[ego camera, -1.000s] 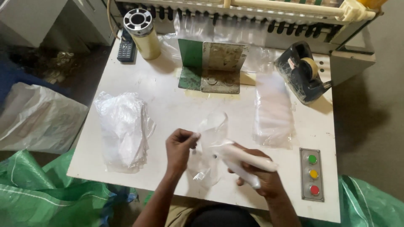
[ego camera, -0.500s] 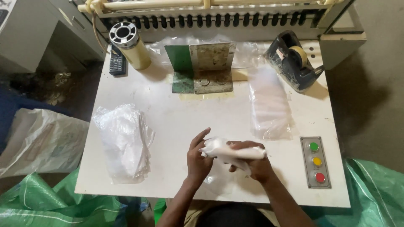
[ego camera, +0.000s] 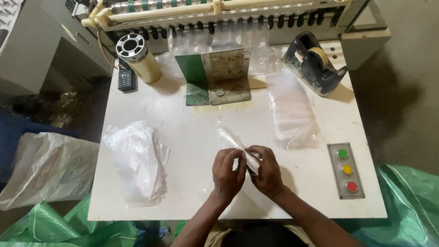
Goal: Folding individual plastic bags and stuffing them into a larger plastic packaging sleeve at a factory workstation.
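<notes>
1. My left hand (ego camera: 227,173) and my right hand (ego camera: 266,170) meet at the lower centre of the frame, above the white desk (ego camera: 192,119), with my forearms coming in from the bottom edge.
2. Between them I hold a small clear plastic bag (ego camera: 238,145), crumpled and narrow. Its lower end is pinched where my two hands touch; the free end trails out toward the upper left of the frame, lying on or just above the desk.
3. The long axis of the bag runs on a diagonal, from my fingertips at lower right up to its loose tail at upper left. So the free part lies away from me, a little to the left side of my left hand.
4. The fingers (ego camera: 241,161) of both hands are clenched on the bag, thumbs and forefingers pressed together. My left hand is nearer to the loose tail; my right hand covers the gathered end.
5. At the left of the frame a rumpled heap of clear bags (ego camera: 137,162) lies well apart from my hands.
6. At the right, a flat stack of clear bags (ego camera: 292,112) lies nearer my right hand, just above a panel of three coloured buttons (ego camera: 346,170).
7. At the upper right of the frame sits a dark tape dispenser (ego camera: 313,61).
</notes>
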